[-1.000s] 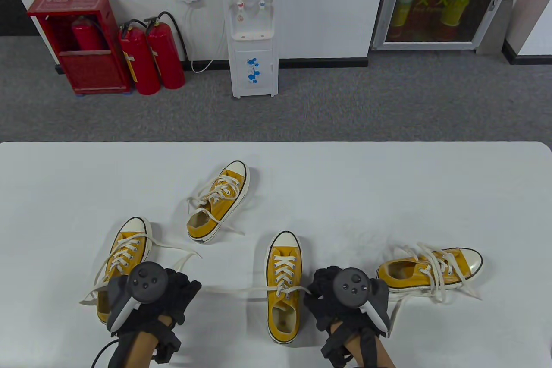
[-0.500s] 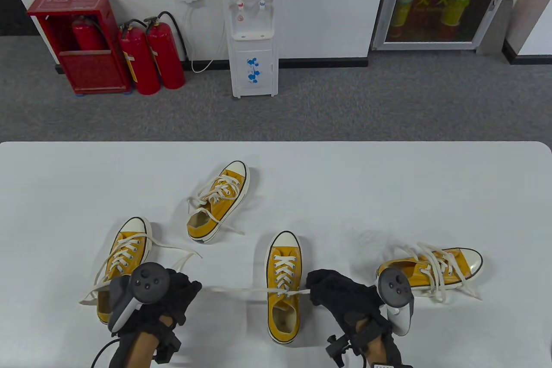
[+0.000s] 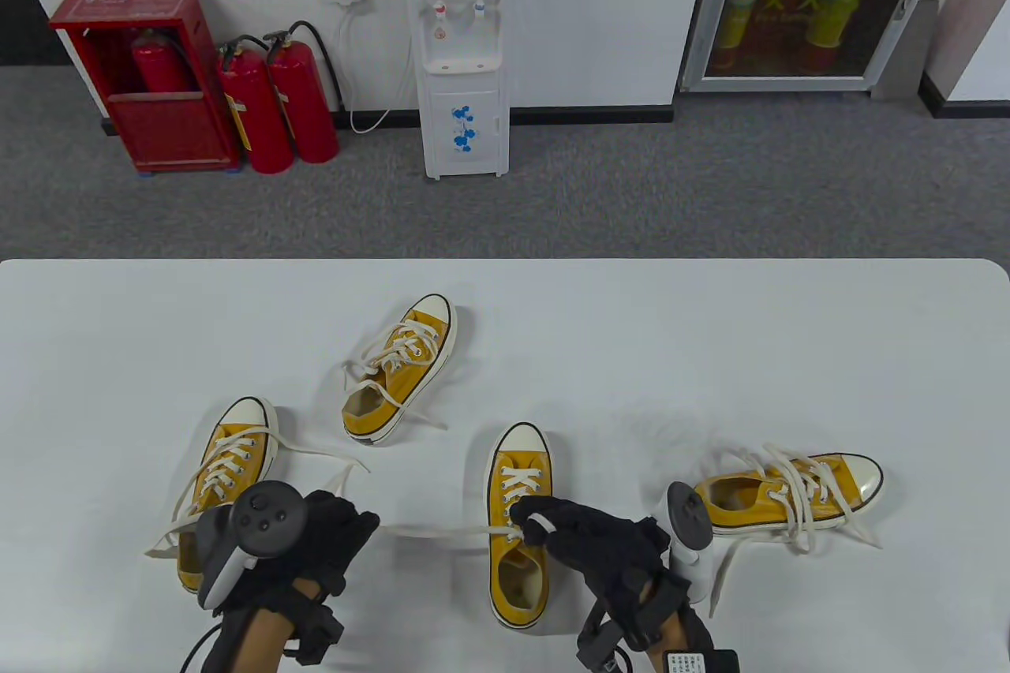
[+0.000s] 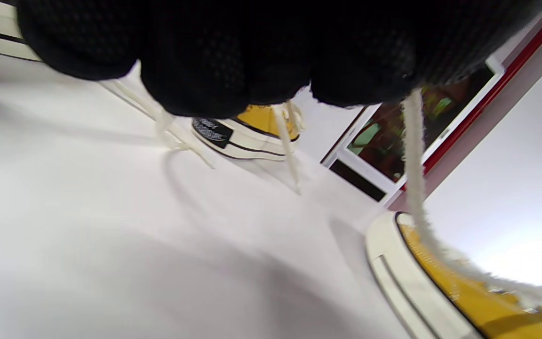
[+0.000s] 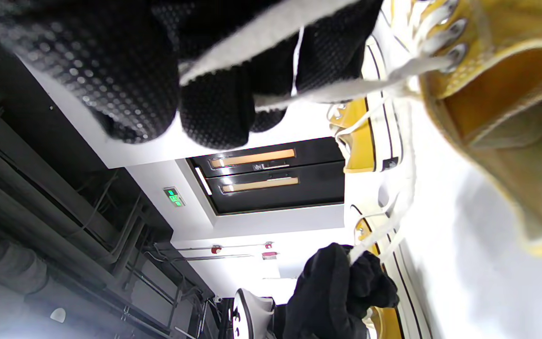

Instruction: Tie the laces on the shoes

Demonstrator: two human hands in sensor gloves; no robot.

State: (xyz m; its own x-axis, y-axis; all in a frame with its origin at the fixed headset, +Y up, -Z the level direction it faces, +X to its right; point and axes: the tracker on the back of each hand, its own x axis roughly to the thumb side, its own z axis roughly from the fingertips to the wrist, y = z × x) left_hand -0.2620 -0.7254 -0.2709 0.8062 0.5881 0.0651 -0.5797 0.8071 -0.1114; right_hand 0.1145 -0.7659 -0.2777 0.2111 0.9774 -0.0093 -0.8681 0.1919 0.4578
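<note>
1. Nearest, the left hand (image 3: 316, 547) is pinching one end of a white lace (image 3: 434, 531), fingers (image 4: 224, 61) curled tight around it, and the lace is running taut to the right across the white worktop (image 3: 710, 357).
2. Just beside it, the left hand's tracker is partly covering the heel of the leftmost shoe (image 3: 225, 468), whose loose laces are trailing over the worktop.
3. Right of that, the right hand (image 3: 584, 539) is reaching over the middle shoe (image 3: 517, 523), fingers (image 5: 214, 108) wrapped around the other lace end (image 3: 540, 521), which is crossing them as a white band.
4. The middle shoe, a yellow canvas sneaker, is standing upright with its toe pointing away and its laces stretched between the two hands.
5. Further right, another yellow shoe (image 3: 789, 495) is lying with its toe to the right and its laces tangled loosely.
6. Beyond, a fourth shoe (image 3: 402, 369) is sitting apart, angled, with laces undone.
7. Farthest, a water dispenser (image 3: 461, 50) and red fire extinguishers (image 3: 276, 105) are standing against the wall.
</note>
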